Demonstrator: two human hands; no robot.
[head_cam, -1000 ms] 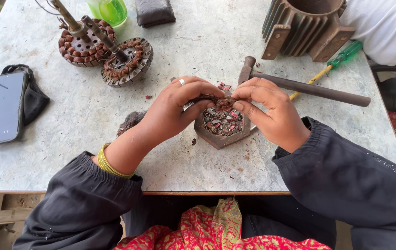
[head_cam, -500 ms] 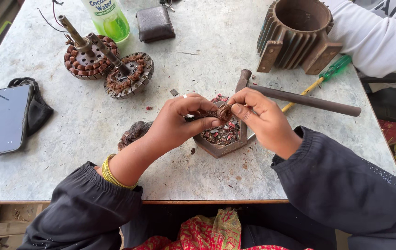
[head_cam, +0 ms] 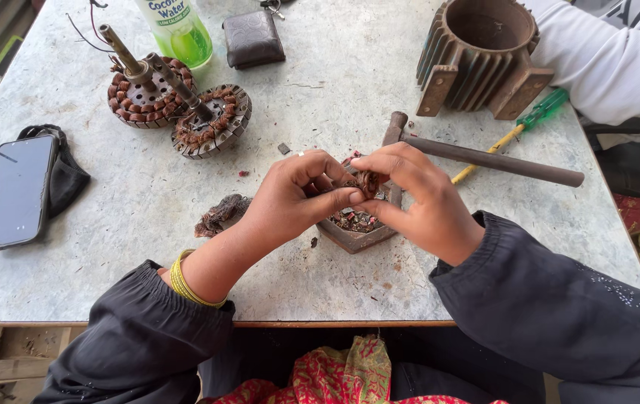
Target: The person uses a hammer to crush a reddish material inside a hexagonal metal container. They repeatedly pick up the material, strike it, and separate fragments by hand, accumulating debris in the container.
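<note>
Small clump of copper winding (head_cam: 368, 182) pinched between fingertips of both hands, raised just above the hexagonal metal tray (head_cam: 356, 233) of scraps near the desk (head_cam: 320, 97) front edge. Left hand (head_cam: 294, 196) closed on clump's left side, thumb under, fingers curled over; right hand (head_cam: 417, 196) closed on its right side, thumb and forefinger meeting there. Clump too small and tangled for any long axis to be told. Against half a second ago: hands lifted slightly off the tray, drawn tighter together. Hammer (head_cam: 477, 155) lying just behind the hands, head toward the left, handle running right. Two wound stators (head_cam: 178, 108) well apart at rear left.
</note>
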